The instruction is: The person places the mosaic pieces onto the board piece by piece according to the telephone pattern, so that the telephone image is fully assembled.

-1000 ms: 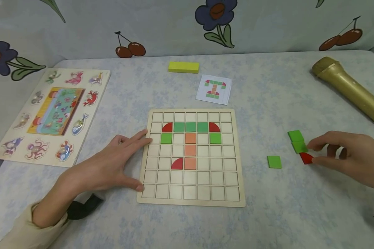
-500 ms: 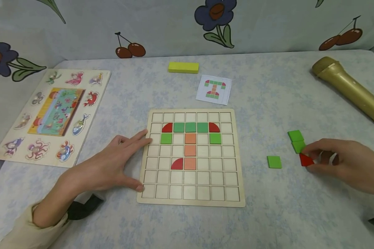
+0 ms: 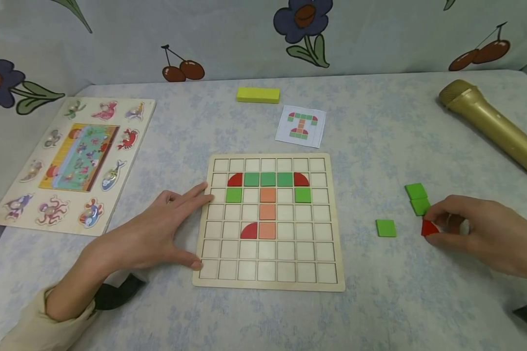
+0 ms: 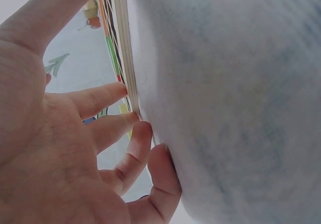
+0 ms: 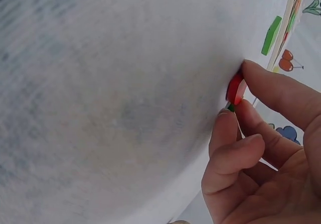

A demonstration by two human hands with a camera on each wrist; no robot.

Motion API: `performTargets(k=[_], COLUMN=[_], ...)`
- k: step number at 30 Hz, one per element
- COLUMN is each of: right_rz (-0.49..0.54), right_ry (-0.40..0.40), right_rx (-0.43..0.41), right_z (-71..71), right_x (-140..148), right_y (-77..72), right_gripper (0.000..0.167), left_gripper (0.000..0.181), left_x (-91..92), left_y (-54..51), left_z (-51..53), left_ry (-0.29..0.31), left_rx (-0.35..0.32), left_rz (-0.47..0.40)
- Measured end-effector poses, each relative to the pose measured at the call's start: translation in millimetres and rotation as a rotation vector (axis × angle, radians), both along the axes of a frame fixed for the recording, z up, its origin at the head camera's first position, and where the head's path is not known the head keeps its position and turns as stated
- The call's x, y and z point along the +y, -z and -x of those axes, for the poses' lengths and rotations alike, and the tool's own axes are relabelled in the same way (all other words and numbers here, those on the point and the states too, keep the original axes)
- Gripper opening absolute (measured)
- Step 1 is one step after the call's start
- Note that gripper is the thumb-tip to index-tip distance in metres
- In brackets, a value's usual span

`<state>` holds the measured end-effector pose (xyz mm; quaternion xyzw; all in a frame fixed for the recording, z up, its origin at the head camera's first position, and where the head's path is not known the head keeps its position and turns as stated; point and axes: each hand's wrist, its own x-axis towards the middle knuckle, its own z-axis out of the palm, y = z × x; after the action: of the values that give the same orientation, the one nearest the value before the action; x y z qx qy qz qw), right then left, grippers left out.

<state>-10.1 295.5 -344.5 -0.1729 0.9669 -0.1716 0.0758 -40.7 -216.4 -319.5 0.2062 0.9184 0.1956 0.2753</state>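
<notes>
A wooden grid board [image 3: 307, 269] lies flat, with several green, salmon and red tiles set in its squares. Along its left edge rests my left hand [image 3: 153, 234], thumb and fingertips touching the rim; the left wrist view shows fingers [image 4: 108, 98] against the board's side. On the right, my right hand [image 3: 483, 234] pinches a red quarter-circle tile [image 3: 428, 227] between thumb and finger, at table height. The right wrist view shows the red tile's thick edge [image 5: 235, 88]. Two green square tiles [image 3: 417, 197] lie just beyond it, and another green square [image 3: 386, 228] lies to its left.
A pattern card [image 3: 300, 126] and a yellow block [image 3: 258, 95] are behind the board. At far left lies a sea-animal puzzle board [image 3: 101, 170]. A gold microphone [image 3: 492, 126] lies at the right, beyond my right hand.
My right hand has shifted slightly nearer to me and to the left, turning the red tile in its grip. My left hand has stayed on the board's edge.
</notes>
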Motion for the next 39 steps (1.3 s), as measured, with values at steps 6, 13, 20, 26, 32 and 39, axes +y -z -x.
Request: performTargets(k=[6, 13, 20, 26, 32, 39], right_rz=[-0.027, 0.007, 0.047, 0.045, 0.035, 0.010], right_ry=[-0.031, -0.013, -0.052, -0.069, -0.086, -0.111], right_rx=[0.029, -0.056, -0.004, 0.016, 0.066, 0.083], right_z=[0.8, 3.9, 3.0, 3.1, 3.0, 3.6], right_x=[-4, -13, -15, -17, -25, -32], right_y=[0.6, 0.2, 1.4, 1.2, -0.1, -1.9], right_gripper=[0.032, 0.030, 0.034, 0.032, 0.031, 0.033], left_gripper=[0.113, 0.113, 0.113, 0.113, 0.114, 0.113], left_x=[-0.7, -0.6, -0.4, -0.8, -1.3, -1.8], left_y=[0.4, 0.1, 0.5, 0.6, 1.2, 1.8], left_z=[0.3, 0.6, 0.4, 0.1, 0.0, 0.4], left_ry=[0.002, 0.005, 0.006, 0.006, 0.003, 0.010], left_rx=[0.001, 0.001, 0.003, 0.006, 0.004, 0.005], left_rz=[-0.002, -0.005, 0.001, 0.001, 0.002, -0.014])
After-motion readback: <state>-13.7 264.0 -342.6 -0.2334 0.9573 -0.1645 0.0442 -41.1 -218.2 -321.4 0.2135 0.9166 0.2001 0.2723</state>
